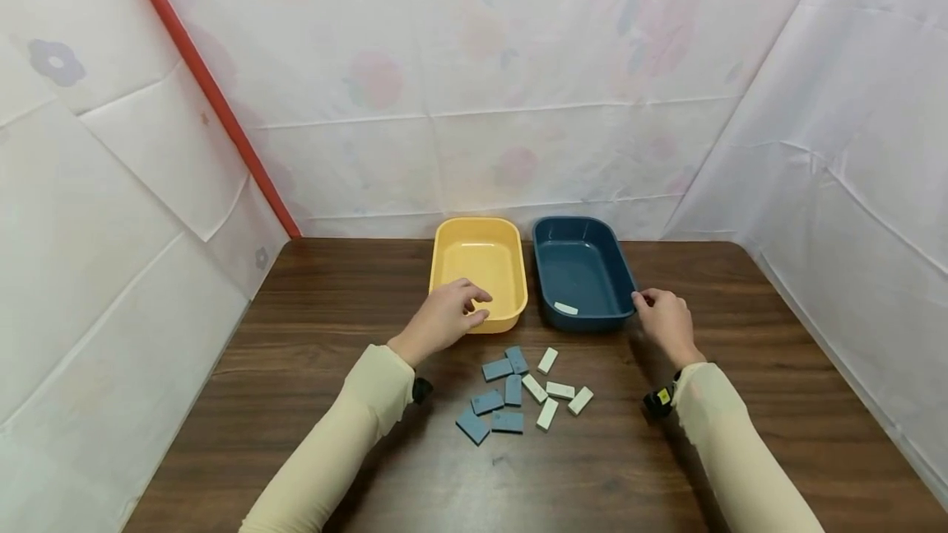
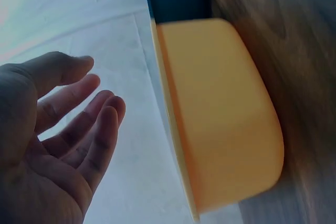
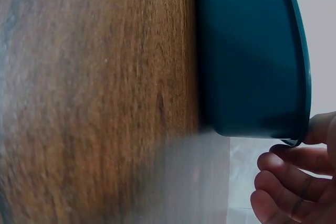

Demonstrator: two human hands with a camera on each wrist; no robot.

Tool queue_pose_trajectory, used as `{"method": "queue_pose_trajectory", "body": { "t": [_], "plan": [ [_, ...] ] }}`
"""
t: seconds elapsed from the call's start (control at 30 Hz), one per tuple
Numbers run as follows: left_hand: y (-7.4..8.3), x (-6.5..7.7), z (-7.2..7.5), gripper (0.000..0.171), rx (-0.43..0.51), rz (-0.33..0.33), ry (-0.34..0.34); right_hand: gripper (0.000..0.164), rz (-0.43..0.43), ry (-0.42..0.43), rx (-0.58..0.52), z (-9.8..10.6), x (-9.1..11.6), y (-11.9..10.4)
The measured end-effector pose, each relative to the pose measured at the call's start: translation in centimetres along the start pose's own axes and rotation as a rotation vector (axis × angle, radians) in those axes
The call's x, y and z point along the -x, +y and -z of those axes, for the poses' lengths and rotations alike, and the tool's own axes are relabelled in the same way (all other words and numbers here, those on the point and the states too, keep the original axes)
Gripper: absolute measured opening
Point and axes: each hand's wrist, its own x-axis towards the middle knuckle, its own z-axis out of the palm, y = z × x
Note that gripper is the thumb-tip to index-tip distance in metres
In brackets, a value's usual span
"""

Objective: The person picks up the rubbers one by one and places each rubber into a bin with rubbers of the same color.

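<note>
My left hand (image 1: 444,315) hovers over the near left part of a yellow plastic bin (image 1: 489,263), its fingers loosely bent and holding nothing. In the left wrist view its palm is bare, apart from the bin's wall. At the near right corner of a dark blue bin (image 1: 581,266), my right hand (image 1: 666,323) pinches the rim between thumb and forefinger. One pale block (image 1: 566,308) lies inside the blue bin at its near end. On the table in front of the bins lie several grey-blue blocks (image 1: 507,421) and, to their right, several pale blocks (image 1: 560,391).
Both bins stand side by side at the back of the dark wooden table (image 1: 326,311). White patterned sheeting (image 1: 474,89) rises behind and at both sides. A red strip (image 1: 215,93) runs down the back left corner.
</note>
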Motion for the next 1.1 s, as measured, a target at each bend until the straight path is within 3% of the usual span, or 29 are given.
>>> {"method": "queue_pose_trajectory", "body": {
  "t": [0.23, 0.43, 0.63, 0.87, 1.1],
  "plan": [
    [1.0, 0.3, -1.1, 0.021, -0.013, -0.117, -0.110, 0.044, 0.000, 0.019, 0.007, -0.1, 0.0, 0.2],
    [1.6, 0.5, -2.3, 0.019, -0.017, -0.160, -0.244, 0.044, 0.018, 0.015, 0.015, -0.1, -0.2, 0.3],
    [1.6, 0.8, -3.5, 0.020, -0.091, -0.150, -0.310, 0.043, 0.038, 0.006, 0.037, -0.1, -0.3, 0.4],
    [1.6, 0.7, -4.3, 0.023, -0.142, -0.075, -0.387, 0.043, 0.030, 0.008, 0.041, -0.1, -0.6, 0.3],
    [1.7, 0.7, -5.0, 0.025, -0.167, -0.089, -0.413, 0.044, 0.012, -0.002, 0.042, -0.2, -0.6, 0.5]
  ]
}}
